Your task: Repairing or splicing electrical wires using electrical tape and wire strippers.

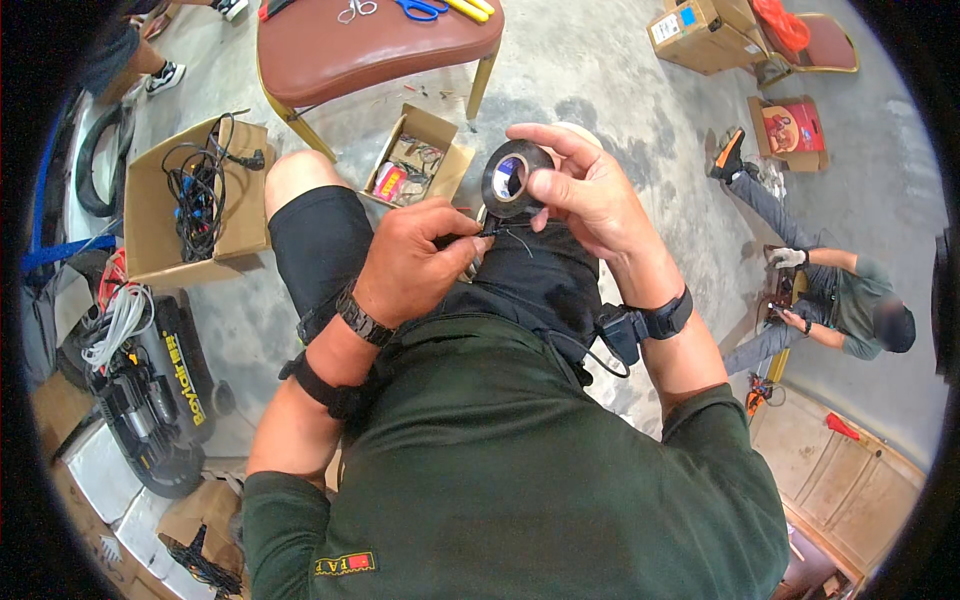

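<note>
My right hand (590, 195) grips a roll of black electrical tape (492, 190) between thumb and fingers, its flat side turned up. A strip of tape runs down from the roll toward my left hand (425, 245). That hand is closed in a pinch on a thin dark wire (487, 234) just below the roll. Fine loose strands (522, 240) stick out to the right of the pinch. Both hands are above my lap, close together. The wire's far end is hidden behind my left fingers.
Ahead stands a brown padded stool (380, 50) with scissors and blue-handled tool on it. A small carton (418, 155) of bits sits beyond my knees. At left are a box of black cables (150, 220) and a black machine (150, 400). Another person (860, 300) sits at right.
</note>
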The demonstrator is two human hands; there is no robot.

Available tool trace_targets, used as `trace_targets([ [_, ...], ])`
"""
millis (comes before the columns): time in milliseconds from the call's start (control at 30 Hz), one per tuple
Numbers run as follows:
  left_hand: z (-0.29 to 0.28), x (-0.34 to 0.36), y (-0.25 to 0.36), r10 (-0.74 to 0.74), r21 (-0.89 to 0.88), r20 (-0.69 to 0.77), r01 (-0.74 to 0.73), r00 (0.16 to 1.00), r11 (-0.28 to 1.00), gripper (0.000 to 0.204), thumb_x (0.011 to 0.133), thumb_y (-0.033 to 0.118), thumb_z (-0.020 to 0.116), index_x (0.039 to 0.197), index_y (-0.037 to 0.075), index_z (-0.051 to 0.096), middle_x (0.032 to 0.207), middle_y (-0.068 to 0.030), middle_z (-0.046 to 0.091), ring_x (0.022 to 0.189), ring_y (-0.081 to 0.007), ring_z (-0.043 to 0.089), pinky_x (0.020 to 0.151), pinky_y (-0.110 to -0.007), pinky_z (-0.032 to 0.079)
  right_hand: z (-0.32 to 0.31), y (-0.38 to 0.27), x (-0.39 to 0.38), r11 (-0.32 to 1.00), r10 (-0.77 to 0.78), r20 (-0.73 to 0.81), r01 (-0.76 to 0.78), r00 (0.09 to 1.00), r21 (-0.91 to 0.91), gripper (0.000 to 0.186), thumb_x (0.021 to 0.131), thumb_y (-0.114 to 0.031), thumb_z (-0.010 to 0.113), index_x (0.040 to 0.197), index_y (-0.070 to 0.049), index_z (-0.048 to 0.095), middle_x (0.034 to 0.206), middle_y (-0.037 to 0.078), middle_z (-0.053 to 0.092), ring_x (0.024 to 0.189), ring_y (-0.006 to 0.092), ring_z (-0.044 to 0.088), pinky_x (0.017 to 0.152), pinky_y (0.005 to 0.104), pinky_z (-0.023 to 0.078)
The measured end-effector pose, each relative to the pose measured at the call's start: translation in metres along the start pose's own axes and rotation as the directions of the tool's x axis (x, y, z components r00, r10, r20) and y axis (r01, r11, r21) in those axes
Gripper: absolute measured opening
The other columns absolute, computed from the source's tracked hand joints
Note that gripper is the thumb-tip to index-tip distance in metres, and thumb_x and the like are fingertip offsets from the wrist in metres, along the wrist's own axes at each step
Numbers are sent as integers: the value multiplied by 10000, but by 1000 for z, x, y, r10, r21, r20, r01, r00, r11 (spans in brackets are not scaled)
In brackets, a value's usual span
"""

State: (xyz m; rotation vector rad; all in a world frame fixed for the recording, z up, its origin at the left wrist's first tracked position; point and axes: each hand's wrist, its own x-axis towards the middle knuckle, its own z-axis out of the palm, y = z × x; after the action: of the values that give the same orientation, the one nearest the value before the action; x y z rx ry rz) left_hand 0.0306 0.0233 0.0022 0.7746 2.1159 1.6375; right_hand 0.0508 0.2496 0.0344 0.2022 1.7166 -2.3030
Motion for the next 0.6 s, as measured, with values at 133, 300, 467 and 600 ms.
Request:
trace_targets([
  [133,3,1,-2,74,17,-92,-72,993,997,109,760,62,758,815,-7,694,733,-109,627,633,-223,605,585,-322,459,-2,0,0,998,-36,37,38,999,-46,548,823,-126,767,1309,-1,549,1038,58,636,827,99,636,592,221,558],
  [300,2,0,2,109,93,-52,-104,993,990,108,760,11,710,855,-22,671,771,-116,626,691,-241,625,639,-317,478,-2,2,2,991,-13,-5,12,1000,-132,551,827,-125,767,1312,15,545,865,10,618,731,80,595,552,217,500],
  [467,4,-1,1,173,146,-70,-162,982,976,120,751,-2,716,860,-16,666,786,-121,638,714,-267,639,656,-327,492,-12,12,17,963,51,14,-45,999,-266,508,863,-206,745,1281,22,567,822,12,625,614,68,531,543,213,435],
  [600,1,-2,4,194,175,-58,-181,979,968,121,750,0,720,857,-15,665,805,-124,652,729,-263,649,666,-317,500,-7,24,29,960,144,53,-127,988,-249,464,911,-250,692,1282,3,576,834,12,613,614,79,516,585,215,437],
])
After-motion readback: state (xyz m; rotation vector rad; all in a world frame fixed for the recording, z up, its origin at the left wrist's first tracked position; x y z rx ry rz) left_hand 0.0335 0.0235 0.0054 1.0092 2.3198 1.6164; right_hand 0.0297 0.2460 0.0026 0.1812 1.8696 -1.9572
